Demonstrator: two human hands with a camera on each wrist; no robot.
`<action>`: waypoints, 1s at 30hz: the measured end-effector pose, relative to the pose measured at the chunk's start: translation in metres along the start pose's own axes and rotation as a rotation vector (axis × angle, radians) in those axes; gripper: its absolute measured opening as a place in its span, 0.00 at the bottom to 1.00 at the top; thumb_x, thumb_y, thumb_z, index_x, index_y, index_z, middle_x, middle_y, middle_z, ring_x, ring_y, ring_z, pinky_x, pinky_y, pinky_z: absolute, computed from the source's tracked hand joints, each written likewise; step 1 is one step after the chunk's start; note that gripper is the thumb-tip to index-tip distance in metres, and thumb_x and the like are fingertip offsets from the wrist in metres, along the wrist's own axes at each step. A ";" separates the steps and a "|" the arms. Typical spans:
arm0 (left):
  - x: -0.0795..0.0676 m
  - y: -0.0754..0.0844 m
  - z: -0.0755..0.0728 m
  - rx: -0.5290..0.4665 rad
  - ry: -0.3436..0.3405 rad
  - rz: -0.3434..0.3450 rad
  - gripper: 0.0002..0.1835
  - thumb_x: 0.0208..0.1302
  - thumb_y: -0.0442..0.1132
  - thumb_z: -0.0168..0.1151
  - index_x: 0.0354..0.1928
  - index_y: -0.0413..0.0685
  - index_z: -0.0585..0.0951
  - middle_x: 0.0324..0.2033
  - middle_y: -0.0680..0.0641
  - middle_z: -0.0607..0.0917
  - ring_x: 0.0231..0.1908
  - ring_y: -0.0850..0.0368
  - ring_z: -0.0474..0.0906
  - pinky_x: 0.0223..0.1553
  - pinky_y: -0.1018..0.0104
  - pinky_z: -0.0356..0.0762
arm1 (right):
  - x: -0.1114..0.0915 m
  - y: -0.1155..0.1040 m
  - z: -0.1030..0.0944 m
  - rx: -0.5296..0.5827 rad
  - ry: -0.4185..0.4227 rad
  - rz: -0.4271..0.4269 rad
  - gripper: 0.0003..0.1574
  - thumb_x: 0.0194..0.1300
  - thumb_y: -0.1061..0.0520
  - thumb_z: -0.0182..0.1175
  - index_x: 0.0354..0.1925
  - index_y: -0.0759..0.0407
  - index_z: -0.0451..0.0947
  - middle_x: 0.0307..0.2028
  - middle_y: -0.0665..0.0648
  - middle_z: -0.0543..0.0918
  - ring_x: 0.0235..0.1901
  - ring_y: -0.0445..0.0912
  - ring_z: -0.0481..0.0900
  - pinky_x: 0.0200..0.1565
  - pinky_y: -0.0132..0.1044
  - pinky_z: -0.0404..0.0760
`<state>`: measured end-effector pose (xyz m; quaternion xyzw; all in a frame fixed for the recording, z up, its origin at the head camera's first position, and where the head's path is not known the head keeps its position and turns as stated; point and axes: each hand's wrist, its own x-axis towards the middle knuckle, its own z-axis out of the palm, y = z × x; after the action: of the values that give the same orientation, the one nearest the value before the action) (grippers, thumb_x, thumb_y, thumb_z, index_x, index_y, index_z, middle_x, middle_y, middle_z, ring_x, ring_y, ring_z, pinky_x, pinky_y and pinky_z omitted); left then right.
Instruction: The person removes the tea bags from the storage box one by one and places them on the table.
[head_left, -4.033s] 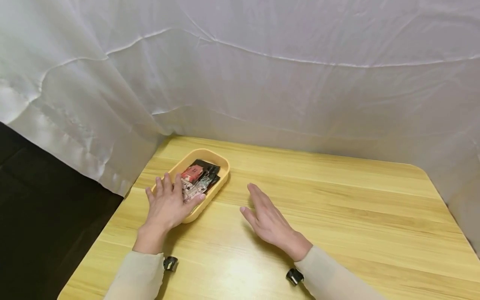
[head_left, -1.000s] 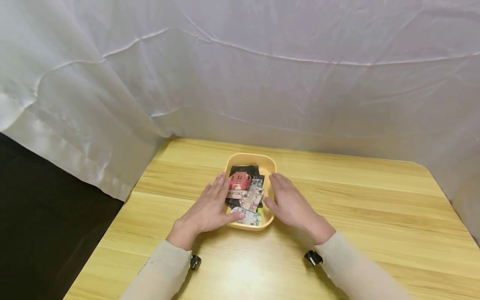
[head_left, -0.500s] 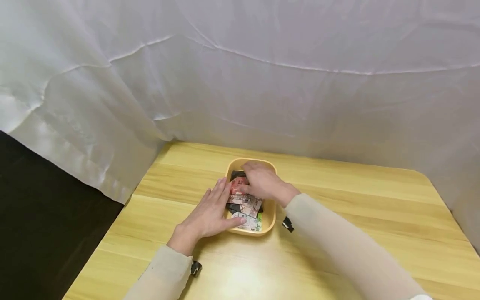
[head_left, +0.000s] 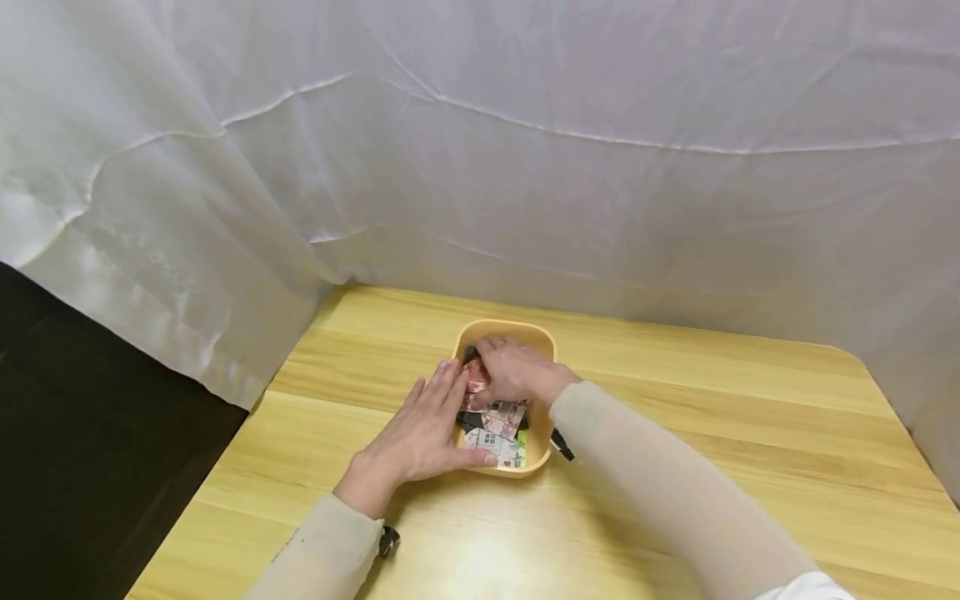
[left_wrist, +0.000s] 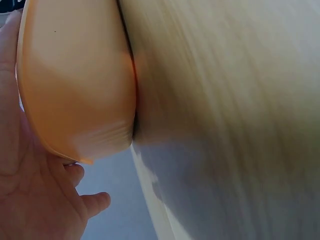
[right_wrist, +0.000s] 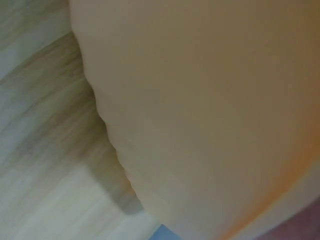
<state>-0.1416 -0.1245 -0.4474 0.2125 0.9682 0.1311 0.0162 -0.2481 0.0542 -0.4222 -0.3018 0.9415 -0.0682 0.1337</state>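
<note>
A yellow-orange plastic basket [head_left: 542,421] stands on the wooden table, holding several small flat printed packets. My left hand [head_left: 420,429] rests along its left rim, fingers straight, with the thumb reaching over the near end. Inside the basket, my right hand [head_left: 517,371] reaches down over a red packet [head_left: 476,377]; I cannot tell whether its fingers grip it. Nearer to me lie a pinkish patterned packet [head_left: 504,418] and a white-and-green one [head_left: 495,448]. The left wrist view shows the basket's smooth outer wall [left_wrist: 80,75] beside the left palm. The wall [right_wrist: 190,110] fills most of the right wrist view.
The wood-grain table [head_left: 720,433] extends to the right of the basket. A pale satin curtain [head_left: 525,183] hangs behind and on the left side. Dark floor [head_left: 97,450] shows past the table's left edge.
The basket has come from the left to the middle of the table, between both hands. My right hand has then left its right side and moved into it. The left hand stays at the rim.
</note>
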 end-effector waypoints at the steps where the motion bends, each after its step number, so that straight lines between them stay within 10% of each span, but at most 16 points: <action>1: 0.000 0.000 0.000 0.009 -0.002 0.004 0.69 0.44 0.87 0.46 0.78 0.48 0.40 0.78 0.43 0.39 0.77 0.52 0.34 0.76 0.46 0.42 | 0.000 0.001 0.001 -0.001 0.000 0.010 0.66 0.50 0.30 0.70 0.75 0.58 0.52 0.73 0.62 0.61 0.73 0.57 0.57 0.74 0.51 0.55; 14: 0.003 -0.001 -0.001 0.024 -0.020 0.021 0.70 0.43 0.88 0.46 0.78 0.46 0.43 0.78 0.42 0.38 0.77 0.49 0.36 0.75 0.46 0.44 | -0.009 0.004 -0.007 -0.020 0.072 0.037 0.62 0.54 0.34 0.68 0.75 0.57 0.51 0.72 0.64 0.61 0.72 0.60 0.58 0.72 0.56 0.58; 30: -0.002 -0.011 -0.004 -0.040 -0.054 -0.027 0.72 0.39 0.87 0.52 0.78 0.48 0.42 0.78 0.44 0.36 0.77 0.53 0.31 0.76 0.53 0.40 | -0.056 0.080 -0.091 0.074 0.206 0.050 0.68 0.47 0.47 0.73 0.76 0.61 0.47 0.70 0.69 0.59 0.68 0.63 0.57 0.69 0.61 0.61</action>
<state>-0.1451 -0.1362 -0.4465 0.2025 0.9674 0.1446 0.0483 -0.2748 0.1563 -0.3397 -0.2647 0.9542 -0.1302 0.0491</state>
